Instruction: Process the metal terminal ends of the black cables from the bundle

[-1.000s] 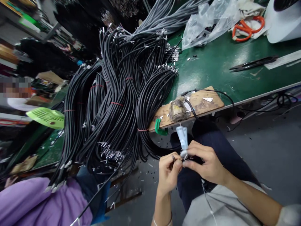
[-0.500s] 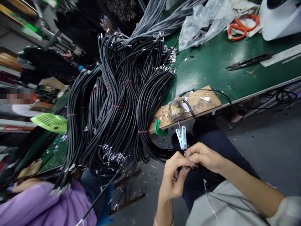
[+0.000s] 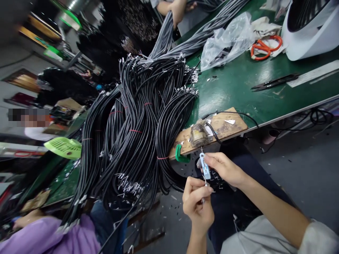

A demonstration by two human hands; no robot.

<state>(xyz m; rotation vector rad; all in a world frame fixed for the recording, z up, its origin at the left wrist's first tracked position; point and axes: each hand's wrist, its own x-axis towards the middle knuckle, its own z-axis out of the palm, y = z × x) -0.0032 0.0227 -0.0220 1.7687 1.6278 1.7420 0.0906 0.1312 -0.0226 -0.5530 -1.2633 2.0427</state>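
Observation:
A light blue clothespin (image 3: pixel 204 168) is attached to the shaft of a small taped-up motor (image 3: pixel 198 134) at the board's edge. My right hand (image 3: pixel 225 170) pinches the clothespin by its handles, thumb on the near side. Below it, my left hand (image 3: pixel 197 199) is closed on a cable end (image 3: pixel 207 183), whose thin bare wires point up toward the clothespin's jaw end. Most of that cable is hidden behind my fingers, and whether the wires touch the jaws I cannot tell.
The motor sits on a wooden board (image 3: pixel 227 121) held by a green clamp (image 3: pixel 181 155). Black cable bundles (image 3: pixel 137 120) hang over the green table (image 3: pixel 233 86) at left. Snips (image 3: pixel 275 82), orange-handled scissors (image 3: pixel 266 48) and a plastic bag (image 3: pixel 225 44) lie beyond. A co-worker's hand (image 3: pixel 178 10) grips grey cables.
My right hand has moved up from beside my left hand onto the clothespin, its handles now squeezed together. My left hand keeps the cable end lower down. A co-worker's hand has appeared at the top.

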